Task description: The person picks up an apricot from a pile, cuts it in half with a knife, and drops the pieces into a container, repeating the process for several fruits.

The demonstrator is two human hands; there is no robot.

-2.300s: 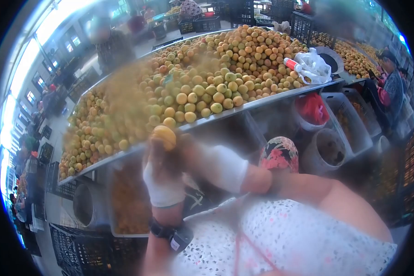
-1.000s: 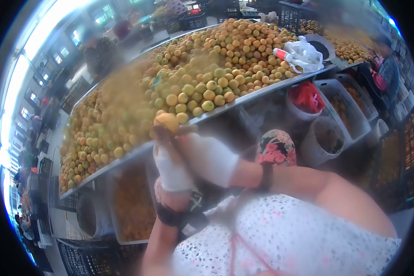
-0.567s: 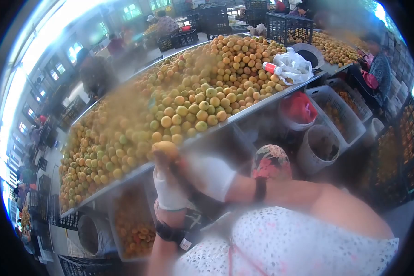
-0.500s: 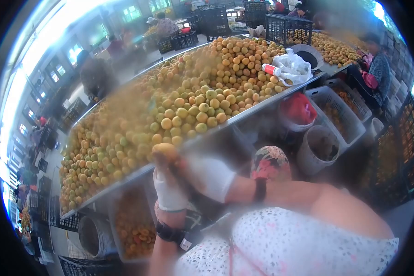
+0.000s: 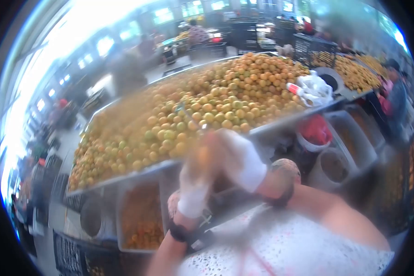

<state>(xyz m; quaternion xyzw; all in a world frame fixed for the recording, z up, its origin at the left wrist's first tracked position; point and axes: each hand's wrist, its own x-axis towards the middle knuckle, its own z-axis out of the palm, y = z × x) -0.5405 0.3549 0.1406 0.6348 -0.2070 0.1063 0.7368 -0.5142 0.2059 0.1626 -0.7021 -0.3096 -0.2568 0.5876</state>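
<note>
Both my hands wear white gloves and meet just in front of the heaped table. My left hand [image 5: 194,184] is closed around a yellow-orange round fruit [image 5: 204,155], which is blurred. My right hand [image 5: 244,158] is closed against the fruit from the other side. A thin tool [image 5: 191,117] with a pale shaft and a shiny spot sticks up past the right fingers; blur hides its kind. Behind the hands, a large heap of the same round fruit [image 5: 225,108], yellow-orange to greenish, covers the metal-edged table [image 5: 124,180].
Below the table edge at left stands a bin of orange pieces [image 5: 142,230]. At right are a bucket with red plastic [image 5: 315,131], a white bucket [image 5: 332,166] and white crates [image 5: 349,133]. A white plastic bag [image 5: 315,89] lies on the fruit. A seated person [image 5: 393,96] is at far right.
The view has shifted, so the table sits lower and further right. My right hand has come up beside the fruit, and the thin tool now shows above it.
</note>
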